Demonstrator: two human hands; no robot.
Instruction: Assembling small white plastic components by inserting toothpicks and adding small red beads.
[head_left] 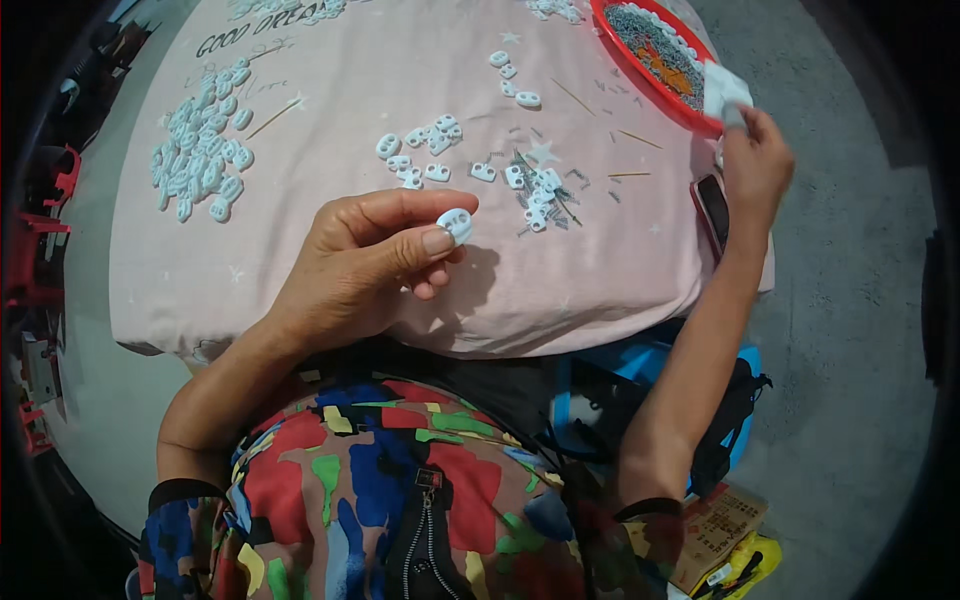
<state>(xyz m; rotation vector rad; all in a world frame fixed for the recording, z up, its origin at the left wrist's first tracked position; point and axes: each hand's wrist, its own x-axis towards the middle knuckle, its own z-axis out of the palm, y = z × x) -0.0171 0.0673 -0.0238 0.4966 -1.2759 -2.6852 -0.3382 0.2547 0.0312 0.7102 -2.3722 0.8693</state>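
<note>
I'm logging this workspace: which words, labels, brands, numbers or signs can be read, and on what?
Pink cloth: large dark capital lettering, legible at upper left; I won't copy its wording.
Same cloth: fainter script below, not fully legible.
Cardboard box: small print, too blurred to read.

Soft light is falling from above; the bare left hand is shadowing the pale-pink star-printed cloth; black is filling the fisheye corners.

small white oval piece we hold up, pierced with holes, face turned toward us, left of the red basin and nearer us, pale white scrap we grip, material unclear, seen against the basin's right rim
</note>
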